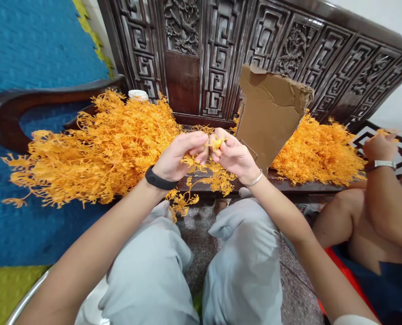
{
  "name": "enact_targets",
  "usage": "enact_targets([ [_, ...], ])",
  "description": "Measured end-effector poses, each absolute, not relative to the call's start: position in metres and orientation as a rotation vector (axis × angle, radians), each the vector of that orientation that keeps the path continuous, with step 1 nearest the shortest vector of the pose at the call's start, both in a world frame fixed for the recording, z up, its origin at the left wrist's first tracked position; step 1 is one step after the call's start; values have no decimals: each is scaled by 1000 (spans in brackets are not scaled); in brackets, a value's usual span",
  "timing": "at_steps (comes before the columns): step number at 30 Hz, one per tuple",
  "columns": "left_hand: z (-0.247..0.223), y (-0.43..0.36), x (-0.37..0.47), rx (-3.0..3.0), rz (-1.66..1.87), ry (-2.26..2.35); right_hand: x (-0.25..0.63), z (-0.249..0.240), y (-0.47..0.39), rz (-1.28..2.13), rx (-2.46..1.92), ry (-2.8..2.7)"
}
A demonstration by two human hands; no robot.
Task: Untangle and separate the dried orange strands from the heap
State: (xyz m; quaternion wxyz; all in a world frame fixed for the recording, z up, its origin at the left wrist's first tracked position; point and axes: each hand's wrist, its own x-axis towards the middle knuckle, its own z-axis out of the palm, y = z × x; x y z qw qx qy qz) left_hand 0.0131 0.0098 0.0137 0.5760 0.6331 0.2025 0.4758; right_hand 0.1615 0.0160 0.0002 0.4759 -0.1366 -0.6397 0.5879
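My right hand (233,155), with a thin bracelet at the wrist, pinches a small yellow-orange artificial flower piece (217,143) between thumb and fingers. Close against it, my left hand (183,151), with a black wristband, has its thumb and fingers closed at the other side of the same piece. More orange plastic strands show under the left palm; whether that hand grips them I cannot tell. Below the hands, a loose orange artificial flower spray (183,201) hangs over the bench edge above my knees.
A large heap of orange artificial flowers (119,149) lies on the left of the dark wooden bench. An upright cardboard sheet (268,117) stands before a second heap (317,151). A white container (138,95) sits behind. At right, another person's hand (380,146) holds orange strands.
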Motion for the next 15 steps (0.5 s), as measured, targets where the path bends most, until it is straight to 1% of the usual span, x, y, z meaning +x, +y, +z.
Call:
enact_targets([
  [5, 14, 7, 11, 1489, 1123, 402, 161, 3, 13, 1466, -328, -1544],
  [8, 14, 6, 9, 1479, 1066, 335, 161, 1, 13, 1474, -383, -1552],
  [10, 15, 7, 7, 1489, 1027, 305, 161, 0, 14, 1507, -345, -1556],
  [13, 17, 10, 4, 1436, 1094, 184, 163, 2, 12, 1513, -182, -1484],
  [15, 17, 11, 4, 1357, 1165, 104, 165, 7, 8, 1449, -172, -1416],
])
